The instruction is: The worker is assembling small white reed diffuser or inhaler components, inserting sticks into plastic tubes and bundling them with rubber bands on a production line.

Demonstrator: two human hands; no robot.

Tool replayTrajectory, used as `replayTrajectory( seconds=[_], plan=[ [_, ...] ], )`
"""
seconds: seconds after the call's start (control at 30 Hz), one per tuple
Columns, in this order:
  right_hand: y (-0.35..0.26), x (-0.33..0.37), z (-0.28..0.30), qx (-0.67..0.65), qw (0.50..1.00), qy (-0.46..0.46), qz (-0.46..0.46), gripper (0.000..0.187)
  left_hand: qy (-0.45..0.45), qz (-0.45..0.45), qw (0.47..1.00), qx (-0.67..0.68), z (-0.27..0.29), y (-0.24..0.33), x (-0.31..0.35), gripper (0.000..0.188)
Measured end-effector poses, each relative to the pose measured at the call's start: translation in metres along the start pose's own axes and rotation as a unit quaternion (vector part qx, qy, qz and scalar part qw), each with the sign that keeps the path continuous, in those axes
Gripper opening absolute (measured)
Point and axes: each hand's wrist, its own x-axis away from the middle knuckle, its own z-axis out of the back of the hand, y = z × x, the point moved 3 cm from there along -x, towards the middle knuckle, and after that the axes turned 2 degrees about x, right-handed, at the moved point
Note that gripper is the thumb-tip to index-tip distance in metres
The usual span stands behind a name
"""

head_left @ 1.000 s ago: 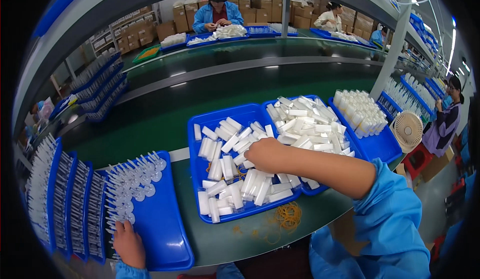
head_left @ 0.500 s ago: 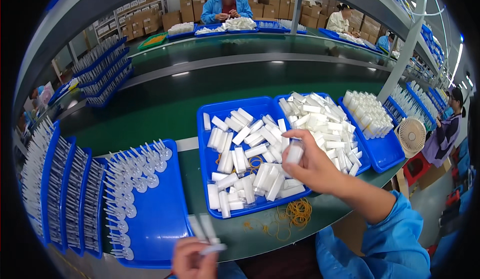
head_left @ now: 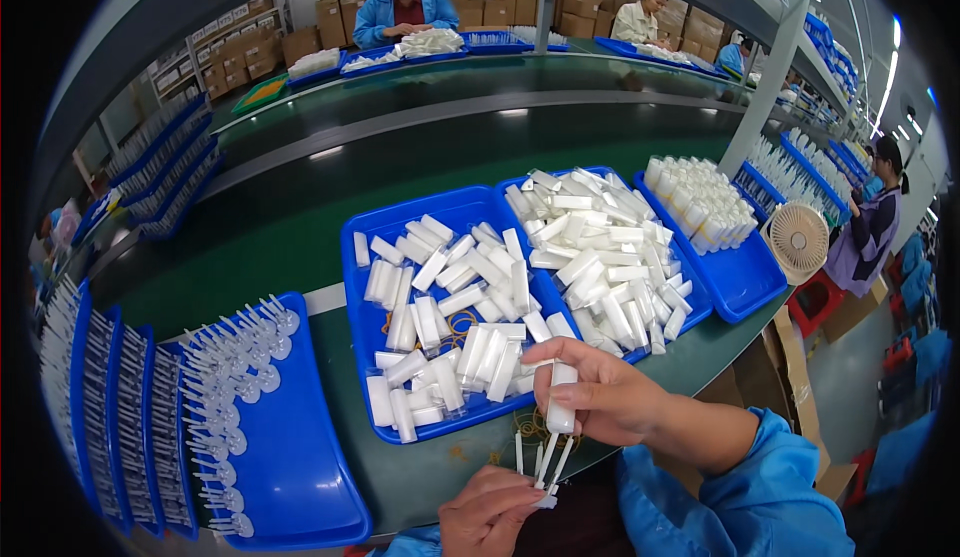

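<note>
My left hand [head_left: 485, 510] is at the table's front edge, fingers closed on a small white piece with thin upright prongs [head_left: 543, 460]. In my right hand [head_left: 615, 397], thumb and fingers grip a white rectangular block [head_left: 561, 398]. The block stands right above the prongs, its lower end meeting or almost meeting them; I cannot tell whether they go in. Beyond my hands a blue tray [head_left: 352, 257] holds many loose white blocks in clear sleeves. Left of it, a blue tray [head_left: 290, 457] has rows of pronged pieces with round clear bases [head_left: 235, 441].
Another blue tray [head_left: 705, 309] is heaped with white blocks; farther right stands a tray of upright white pieces [head_left: 700, 202]. A beige fan [head_left: 797, 242] is beside it. Stacked trays [head_left: 110, 427] line the far left. Yellow rubber bands [head_left: 525, 427] lie near my hands. Co-workers sit across the green table [head_left: 400, 152].
My right hand has drawn back from over the tray toward me with the block. My left hand has moved right with the pronged piece, bringing the two together. The view has shifted right.
</note>
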Motion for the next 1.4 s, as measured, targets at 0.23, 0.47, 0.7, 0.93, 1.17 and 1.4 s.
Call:
replayTrajectory(
  seconds=[0.23,0.47,0.7,0.93,1.17,1.4],
  plan=[
    [-0.019,0.013,0.002,0.579,0.810,0.016,0.096,0.021,-0.025,0.078,0.997,-0.014,0.000,-0.008,-0.002,0.010],
    [-0.007,0.021,0.016,0.374,0.926,0.009,0.047,0.020,-0.084,0.016,0.996,-0.015,-0.002,-0.004,-0.009,0.012],
    [0.008,0.013,-0.024,0.494,0.860,-0.102,0.076,0.014,0.022,0.043,0.998,0.032,0.006,-0.020,0.017,0.025],
    [-0.028,-0.066,-0.020,0.659,0.710,-0.162,0.188,0.027,0.073,0.027,0.997,-0.024,0.030,-0.014,0.006,0.018],
    [-0.028,-0.151,0.026,0.914,0.313,-0.102,0.236,0.020,0.106,-0.019,0.994,0.031,0.035,-0.028,0.017,0.019],
    [-0.035,-0.135,0.014,0.817,0.524,-0.007,0.243,0.012,0.072,-0.057,0.989,-0.118,0.039,-0.011,0.013,0.012]
  ],
)
